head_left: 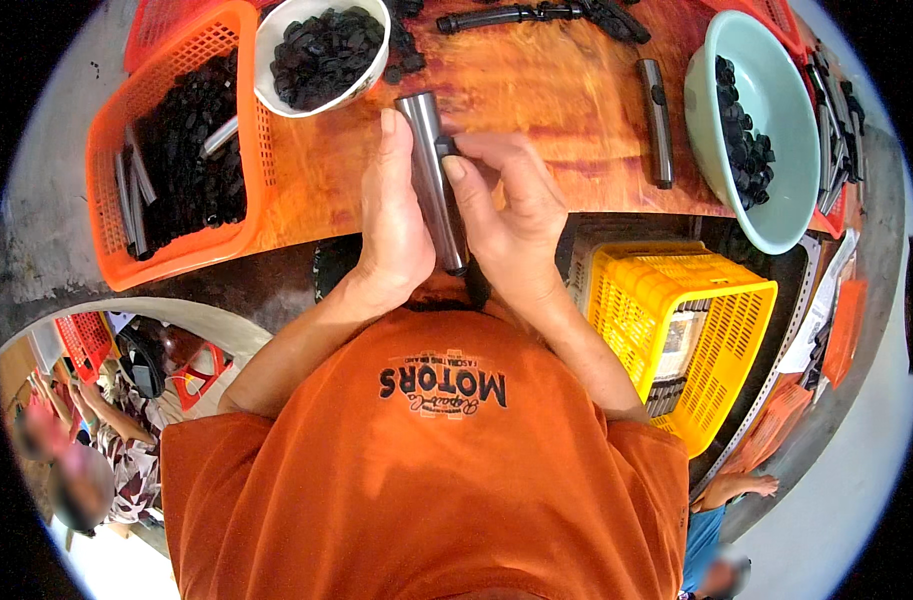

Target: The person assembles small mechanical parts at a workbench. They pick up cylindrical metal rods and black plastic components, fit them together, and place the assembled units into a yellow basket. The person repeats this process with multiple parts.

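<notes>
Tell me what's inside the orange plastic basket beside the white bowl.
Small black pieces and several silver metal tubes lie inside the orange plastic basket; anything beneath them is covered.

In front of me, one wooden table point(601, 120): glossy, orange-brown, darker patches. On my left, one mottled grey surface point(51, 185), floor or wall unclear. Low on my left, bright white glare point(126, 575).
</notes>
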A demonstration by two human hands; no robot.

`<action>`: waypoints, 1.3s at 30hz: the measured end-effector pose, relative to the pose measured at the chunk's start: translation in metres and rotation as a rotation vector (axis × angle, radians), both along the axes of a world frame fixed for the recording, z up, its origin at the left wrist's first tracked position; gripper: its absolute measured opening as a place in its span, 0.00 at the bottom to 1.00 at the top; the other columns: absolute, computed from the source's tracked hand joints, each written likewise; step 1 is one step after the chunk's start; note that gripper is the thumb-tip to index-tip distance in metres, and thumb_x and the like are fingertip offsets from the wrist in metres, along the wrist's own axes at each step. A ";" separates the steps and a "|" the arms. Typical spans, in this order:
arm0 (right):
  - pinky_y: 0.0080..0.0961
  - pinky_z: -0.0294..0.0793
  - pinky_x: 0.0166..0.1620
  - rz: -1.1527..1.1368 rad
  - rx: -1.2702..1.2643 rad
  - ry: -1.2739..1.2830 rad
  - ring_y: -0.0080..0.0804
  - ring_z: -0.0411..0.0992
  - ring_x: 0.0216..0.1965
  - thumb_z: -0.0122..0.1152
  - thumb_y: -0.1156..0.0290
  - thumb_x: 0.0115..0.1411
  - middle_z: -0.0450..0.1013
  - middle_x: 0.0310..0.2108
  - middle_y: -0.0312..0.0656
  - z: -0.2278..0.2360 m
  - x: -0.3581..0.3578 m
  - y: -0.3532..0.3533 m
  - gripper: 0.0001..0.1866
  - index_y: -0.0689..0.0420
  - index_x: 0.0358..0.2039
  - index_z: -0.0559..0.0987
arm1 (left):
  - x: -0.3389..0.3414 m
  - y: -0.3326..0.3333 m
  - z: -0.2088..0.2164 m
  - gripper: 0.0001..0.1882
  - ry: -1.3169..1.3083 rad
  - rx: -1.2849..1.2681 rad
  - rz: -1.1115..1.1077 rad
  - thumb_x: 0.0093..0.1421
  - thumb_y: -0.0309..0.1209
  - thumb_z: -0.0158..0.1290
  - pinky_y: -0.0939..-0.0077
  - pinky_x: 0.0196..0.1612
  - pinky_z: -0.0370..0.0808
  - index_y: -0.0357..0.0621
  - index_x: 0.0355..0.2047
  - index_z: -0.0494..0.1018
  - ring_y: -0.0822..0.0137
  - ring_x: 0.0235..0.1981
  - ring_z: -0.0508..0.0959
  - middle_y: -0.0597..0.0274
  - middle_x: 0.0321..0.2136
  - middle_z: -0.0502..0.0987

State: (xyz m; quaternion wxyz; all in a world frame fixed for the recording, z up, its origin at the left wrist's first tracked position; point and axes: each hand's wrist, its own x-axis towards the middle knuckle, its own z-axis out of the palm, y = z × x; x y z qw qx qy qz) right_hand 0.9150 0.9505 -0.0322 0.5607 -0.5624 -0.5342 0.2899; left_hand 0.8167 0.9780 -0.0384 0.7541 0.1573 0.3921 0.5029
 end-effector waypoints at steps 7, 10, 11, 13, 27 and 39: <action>0.26 0.75 0.36 -0.050 0.023 -0.030 0.38 0.74 0.31 0.62 0.83 0.53 0.74 0.31 0.47 -0.002 0.004 -0.004 0.09 0.64 0.36 0.77 | 0.002 -0.004 -0.006 0.26 0.085 0.117 -0.034 0.68 0.52 0.34 0.76 0.45 0.70 0.41 0.42 0.68 0.72 0.38 0.72 0.63 0.36 0.72; 0.23 0.73 0.35 -0.045 0.166 -0.140 0.33 0.74 0.31 0.60 0.83 0.54 0.75 0.31 0.46 -0.007 0.004 -0.004 0.08 0.64 0.37 0.77 | 0.004 -0.005 0.000 0.27 0.094 0.143 -0.065 0.69 0.52 0.34 0.77 0.45 0.71 0.38 0.42 0.69 0.72 0.38 0.73 0.61 0.36 0.73; 0.24 0.74 0.36 -0.040 0.151 -0.138 0.34 0.74 0.31 0.60 0.83 0.54 0.75 0.32 0.47 -0.006 0.005 -0.004 0.09 0.64 0.37 0.77 | 0.005 -0.004 0.004 0.26 0.093 0.150 -0.071 0.69 0.51 0.36 0.78 0.43 0.71 0.37 0.42 0.69 0.73 0.37 0.73 0.61 0.36 0.73; 0.25 0.74 0.36 -0.028 0.121 -0.133 0.37 0.75 0.33 0.60 0.84 0.53 0.75 0.32 0.48 -0.003 0.007 -0.004 0.10 0.65 0.38 0.77 | 0.006 -0.004 0.005 0.28 0.121 0.177 -0.088 0.69 0.51 0.34 0.78 0.45 0.71 0.36 0.42 0.69 0.72 0.38 0.73 0.59 0.37 0.74; 0.32 0.76 0.36 0.039 0.132 -0.370 0.47 0.75 0.33 0.59 0.83 0.50 0.72 0.32 0.53 -0.005 0.013 -0.002 0.13 0.67 0.38 0.76 | 0.002 0.001 -0.001 0.29 0.187 0.215 -0.162 0.69 0.52 0.33 0.78 0.44 0.71 0.36 0.43 0.70 0.73 0.37 0.74 0.59 0.37 0.75; 0.19 0.73 0.33 0.058 -0.149 0.353 0.23 0.72 0.30 0.60 0.79 0.57 0.76 0.29 0.40 -0.007 0.014 0.003 0.06 0.65 0.36 0.78 | 0.006 0.003 0.003 0.24 0.103 0.182 -0.092 0.68 0.49 0.40 0.75 0.47 0.70 0.38 0.43 0.70 0.72 0.41 0.73 0.57 0.40 0.75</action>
